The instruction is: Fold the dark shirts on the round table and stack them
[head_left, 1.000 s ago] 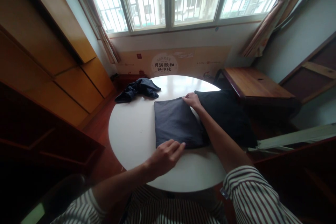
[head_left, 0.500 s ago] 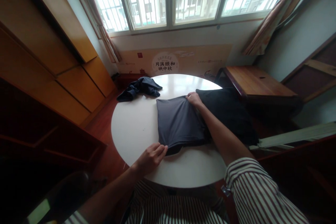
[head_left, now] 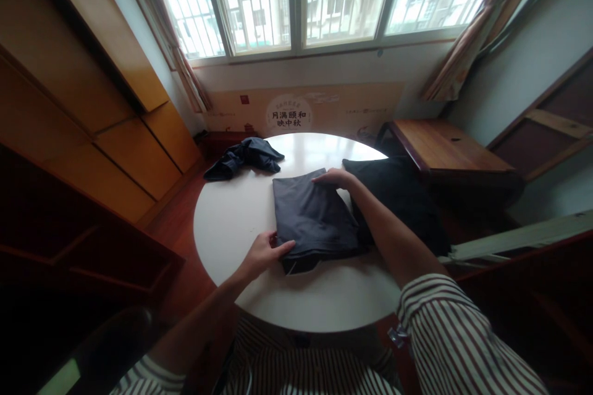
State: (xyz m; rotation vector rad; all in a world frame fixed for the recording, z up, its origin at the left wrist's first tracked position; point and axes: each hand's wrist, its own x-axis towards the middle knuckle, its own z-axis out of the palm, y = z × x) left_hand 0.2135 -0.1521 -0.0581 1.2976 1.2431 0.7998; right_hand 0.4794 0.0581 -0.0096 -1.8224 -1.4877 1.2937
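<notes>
The folded grey cloth (head_left: 312,213) lies on the round table (head_left: 227,222) between its middle and its right edge, its near side set back from the table's near edge. Your left hand (head_left: 262,255) grasps its near left corner, thumb on top and the other fingers around the side; keep that pinch light and take in every layer, so the upper one does not slide alone. Your right hand (head_left: 339,178) rests on its far right corner, fingers over the fabric; whether they pinch it, I cannot tell. Use that hand as the anchor, pressing down while the left draws the slack towards the table's left edge, since soft creases run across the top. Watch the dark strip (head_left: 303,266) peeping out on the side nearest you: tugging only the top would likely leave it skewed. Keep your right forearm clear of the black cloth (head_left: 393,194) at the table's right edge, and leave the crumpled dark cloth (head_left: 259,154) by the far left edge alone.
</notes>
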